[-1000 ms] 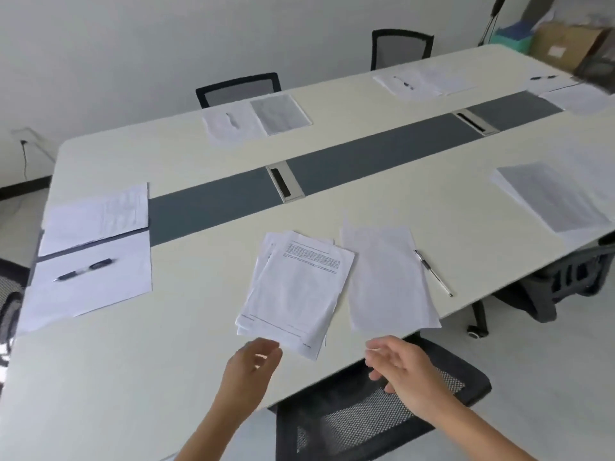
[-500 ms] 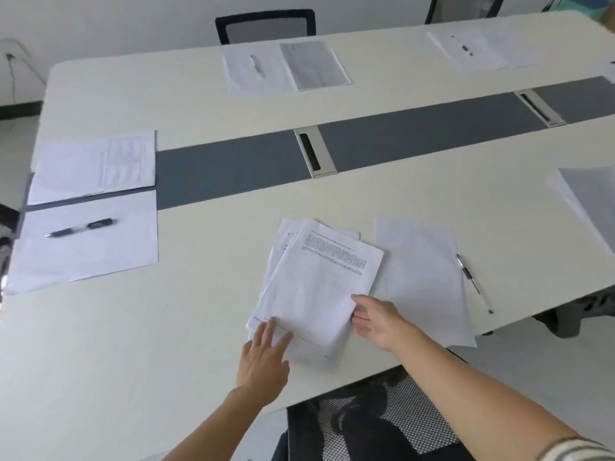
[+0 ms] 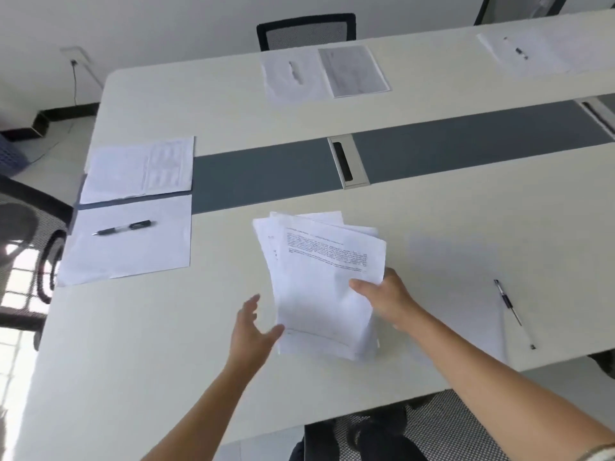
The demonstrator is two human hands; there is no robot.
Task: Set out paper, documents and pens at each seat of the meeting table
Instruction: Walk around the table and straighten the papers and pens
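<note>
Meeting table [image 3: 166, 344], near edge: right hand [image 3: 386, 297] grips a fanned stack of documents [image 3: 319, 281], thumb on top; left hand [image 3: 249, 334] open, fingers spread, beside its lower corner. Blank sheet [image 3: 466, 294] and pen [image 3: 513, 312] lie alongside.

Wall: plain white [image 3: 166, 28], with a socket [image 3: 74, 58] and a thin dark cable [image 3: 75, 84] hanging from it.
Skirting: dark band [image 3: 70, 111] at the foot of the wall.
Floor: pale [image 3: 565, 380]; at the left, bright patches of light in a grid shape [image 3: 20, 281].
Table: long, cream top [image 3: 133, 344]; a grey strip [image 3: 266, 174] runs along the middle, with a silver cable box [image 3: 347, 161] set in it.
Chairs: black mesh; one at the far side [image 3: 306, 31], one at the left end [image 3: 30, 227], one at the near edge [image 3: 449, 427].
</note>
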